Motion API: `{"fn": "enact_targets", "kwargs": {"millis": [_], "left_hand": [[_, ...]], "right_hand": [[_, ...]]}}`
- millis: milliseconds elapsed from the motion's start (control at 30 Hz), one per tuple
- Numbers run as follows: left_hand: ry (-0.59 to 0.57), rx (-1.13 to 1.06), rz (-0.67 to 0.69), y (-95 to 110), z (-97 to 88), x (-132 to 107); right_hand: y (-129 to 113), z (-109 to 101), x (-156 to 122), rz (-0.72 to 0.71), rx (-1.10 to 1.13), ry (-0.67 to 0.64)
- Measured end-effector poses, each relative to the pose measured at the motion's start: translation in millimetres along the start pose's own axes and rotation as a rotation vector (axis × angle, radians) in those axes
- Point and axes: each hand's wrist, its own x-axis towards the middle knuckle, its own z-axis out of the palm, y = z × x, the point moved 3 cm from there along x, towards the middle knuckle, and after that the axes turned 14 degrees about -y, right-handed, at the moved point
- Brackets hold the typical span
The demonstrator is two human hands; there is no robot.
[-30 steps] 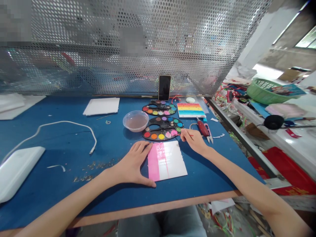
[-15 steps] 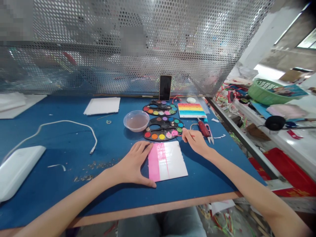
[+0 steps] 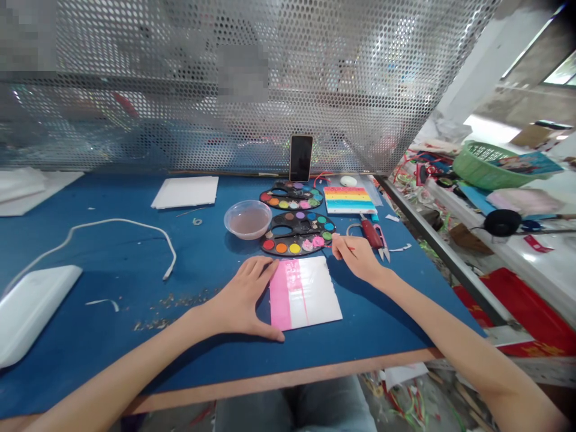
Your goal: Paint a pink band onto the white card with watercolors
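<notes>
A white square board (image 3: pixel 318 294) lies on the blue table, with a pink painted band on its left side and a thin pink line near its middle. My left hand (image 3: pixel 245 297) rests at its left edge, fingers and thumb spread apart. My right hand (image 3: pixel 357 257) is closed around a thin paintbrush (image 3: pixel 351 248), mostly hidden by the fingers. The brush end is at the pink wells of the nearer black paint palette (image 3: pixel 281 241). A second palette (image 3: pixel 265 203) lies behind it. To their left stands a clear bowl of cloudy water (image 3: pixel 248 221).
A rainbow-striped board (image 3: pixel 348 200) and red-handled scissors (image 3: pixel 372 233) lie at the right. A phone (image 3: pixel 301 157) leans against the perforated metal screen (image 3: pixel 180 102). White boards (image 3: pixel 185 192), a white cable (image 3: pixel 117 221) and a white power bank (image 3: pixel 36 315) are on the left.
Almost nothing differs. My right hand stays by the palette's pink wells with the paintbrush, and my left hand keeps its place at the board. The view has shifted very slightly.
</notes>
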Motion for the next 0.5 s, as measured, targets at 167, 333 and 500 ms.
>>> {"fn": "enact_targets", "kwargs": {"millis": [167,333,500], "left_hand": [[0.007,0.005,-0.001,0.2,-0.5,0.3],[0.01,0.0,0.001,-0.4,0.4,1.1],[0.031,-0.002,0.019,-0.2,0.6,0.2]], "right_hand": [[10.4,-1.3,4.0,-0.024,0.05,0.0],[10.2,-7.8,4.5,0.023,0.039,0.035],[5.4,-1.3,1.4,0.015,0.058,0.014]]}}
